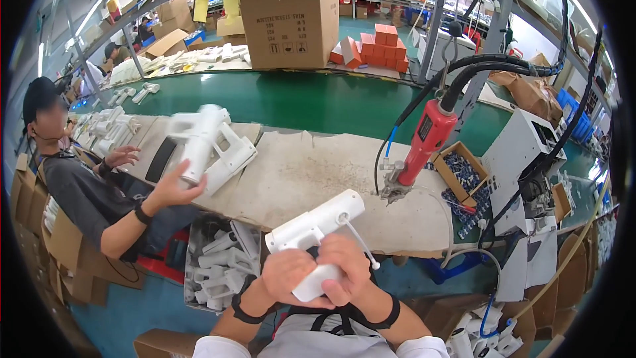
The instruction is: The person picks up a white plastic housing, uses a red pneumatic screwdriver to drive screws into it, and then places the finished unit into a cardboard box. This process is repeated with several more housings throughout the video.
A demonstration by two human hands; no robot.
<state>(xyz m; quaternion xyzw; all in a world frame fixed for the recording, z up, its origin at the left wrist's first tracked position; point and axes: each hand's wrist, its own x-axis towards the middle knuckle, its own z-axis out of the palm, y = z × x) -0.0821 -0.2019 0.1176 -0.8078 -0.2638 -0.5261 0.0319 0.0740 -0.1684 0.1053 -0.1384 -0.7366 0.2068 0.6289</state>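
Head view showed the fingers of your left hand [288, 273] and right hand [348, 263] wrapped around the handle [315, 284] of the white device [315, 223] at the near edge of the counter [311, 162], probably to steady it.

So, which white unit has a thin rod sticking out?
The unit in your left hand and right hand: its rod slants out; none shows on the co-worker's blurred unit.

Left grip [289, 273] beside right grip [346, 265], both curled
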